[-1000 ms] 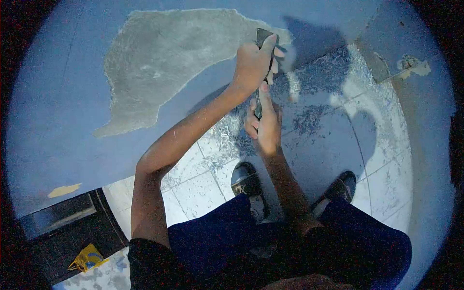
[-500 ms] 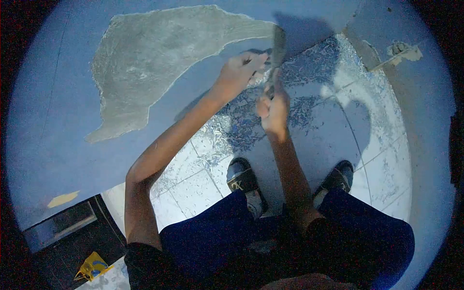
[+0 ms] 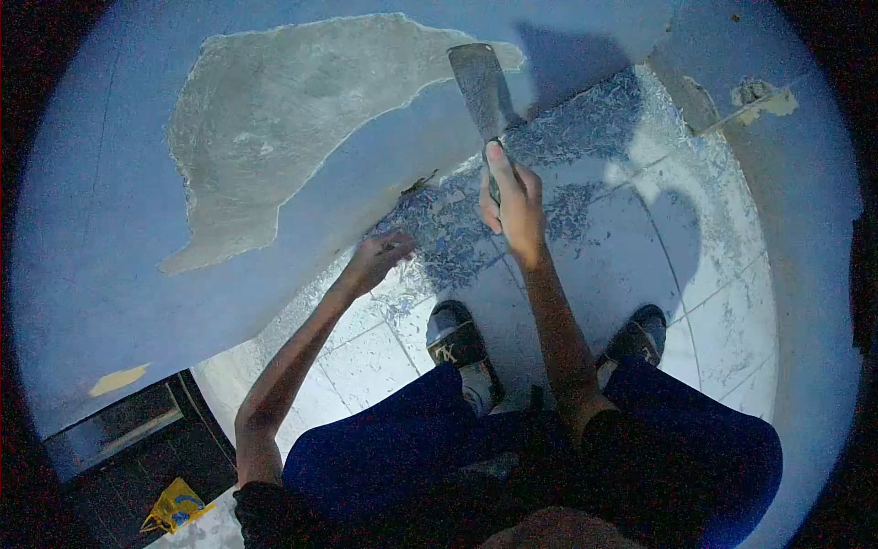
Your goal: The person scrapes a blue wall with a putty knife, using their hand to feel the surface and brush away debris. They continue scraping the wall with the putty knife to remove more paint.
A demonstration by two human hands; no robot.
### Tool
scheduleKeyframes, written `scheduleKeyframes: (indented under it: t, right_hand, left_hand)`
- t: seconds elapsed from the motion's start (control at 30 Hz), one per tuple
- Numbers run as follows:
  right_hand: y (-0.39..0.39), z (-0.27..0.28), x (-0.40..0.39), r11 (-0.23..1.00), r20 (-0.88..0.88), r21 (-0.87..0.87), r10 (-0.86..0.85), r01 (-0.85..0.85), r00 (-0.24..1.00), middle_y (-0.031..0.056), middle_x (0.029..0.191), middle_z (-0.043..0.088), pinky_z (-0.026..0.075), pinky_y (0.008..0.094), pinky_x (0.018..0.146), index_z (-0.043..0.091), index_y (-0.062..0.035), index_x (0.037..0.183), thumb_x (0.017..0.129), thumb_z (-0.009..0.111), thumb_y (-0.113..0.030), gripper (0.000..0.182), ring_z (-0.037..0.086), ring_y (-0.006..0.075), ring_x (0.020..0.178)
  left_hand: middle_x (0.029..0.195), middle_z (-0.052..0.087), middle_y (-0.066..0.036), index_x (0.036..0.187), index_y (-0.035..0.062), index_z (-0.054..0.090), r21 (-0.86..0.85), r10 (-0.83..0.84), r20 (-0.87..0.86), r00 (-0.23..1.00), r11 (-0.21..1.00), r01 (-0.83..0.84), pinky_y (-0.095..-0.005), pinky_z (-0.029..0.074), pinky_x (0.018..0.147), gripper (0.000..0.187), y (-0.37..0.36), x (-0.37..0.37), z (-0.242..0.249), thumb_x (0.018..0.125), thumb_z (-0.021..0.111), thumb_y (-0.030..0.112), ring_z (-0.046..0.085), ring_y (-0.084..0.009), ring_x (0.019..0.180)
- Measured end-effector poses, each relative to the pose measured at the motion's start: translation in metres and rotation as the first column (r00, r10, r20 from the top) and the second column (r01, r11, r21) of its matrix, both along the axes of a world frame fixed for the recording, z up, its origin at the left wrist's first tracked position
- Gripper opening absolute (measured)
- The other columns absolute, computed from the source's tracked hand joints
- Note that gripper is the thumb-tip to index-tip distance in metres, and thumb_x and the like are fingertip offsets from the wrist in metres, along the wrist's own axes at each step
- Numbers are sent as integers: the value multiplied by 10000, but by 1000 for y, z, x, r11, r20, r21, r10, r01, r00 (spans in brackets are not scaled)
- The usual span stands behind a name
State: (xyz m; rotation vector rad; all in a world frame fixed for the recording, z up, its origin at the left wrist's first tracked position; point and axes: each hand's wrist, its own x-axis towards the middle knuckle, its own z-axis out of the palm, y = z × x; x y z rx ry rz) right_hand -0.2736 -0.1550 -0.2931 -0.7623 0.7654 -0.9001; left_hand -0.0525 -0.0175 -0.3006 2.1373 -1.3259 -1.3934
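My right hand (image 3: 514, 199) is wrapped round the handle of a paint scraper (image 3: 481, 84), thumb laid along it. The scraper's broad metal blade points up and slightly left, overlapping the right tip of a bare grey patch (image 3: 293, 119) in the blue-painted wall (image 3: 119, 229). Lower and to the left, my left hand (image 3: 377, 260) hangs near the foot of the wall with its fingers curled in; I cannot tell whether anything is inside them. A small dark flake (image 3: 420, 182) shows between the left hand and the blade.
Paint chips (image 3: 457, 233) lie thickly over the pale tiled floor (image 3: 352, 361) along the wall. My two shoes (image 3: 460, 334) stand on the tiles. At lower left, a yellow bag (image 3: 176, 503) rests near a dark opening. Another damaged spot (image 3: 764, 101) marks the wall at upper right.
My left hand has left the scraper blade and dropped down and to the left. The blade has tilted left; my right hand still grips the handle.
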Motion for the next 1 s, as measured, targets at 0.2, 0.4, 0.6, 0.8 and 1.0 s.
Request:
scheduleKeyframes:
  t: [0.2,0.4,0.6,0.8,1.0]
  right_hand:
    - [11,-5,16,971,71,201,-146,129,987,-14,462,363,258,244,312,462,-92,724,931,453,-501,458,327,83,329]
    - [5,-23,17,933,284,328,-245,146,927,-28,462,318,235,241,328,468,-111,749,953,424,-473,417,273,87,328]
    - [2,-21,9,957,150,244,-197,157,969,-26,453,316,236,241,315,480,-105,745,952,417,-484,437,271,92,314]
    - [8,-15,19,992,255,123,-68,37,965,0,431,358,257,259,302,457,-79,682,931,428,-522,508,346,118,296]
    - [10,-11,25,971,146,236,-55,19,988,-37,437,323,224,240,296,466,-107,680,966,361,-489,489,268,78,305]
  left_hand:
    - [990,657,-106,1058,9,618,15,274,-71,959,962,-273,-324,502,710,375,82,69,-56,886,581,341,643,-197,861]
    - [930,660,-68,994,66,644,120,177,49,983,976,-182,-282,494,603,270,162,157,-103,871,591,300,653,-150,757]
    - [898,661,-54,984,81,644,258,326,113,938,902,-345,-289,487,560,295,161,156,-94,842,608,337,661,-166,722]
    - [1152,591,-160,1094,-18,565,132,294,-384,875,956,-263,-378,497,784,361,154,155,-106,866,591,261,565,-251,1095]
    - [968,668,-94,1043,21,621,134,93,106,990,985,-107,-327,500,736,385,120,102,-71,903,574,377,645,-184,800]
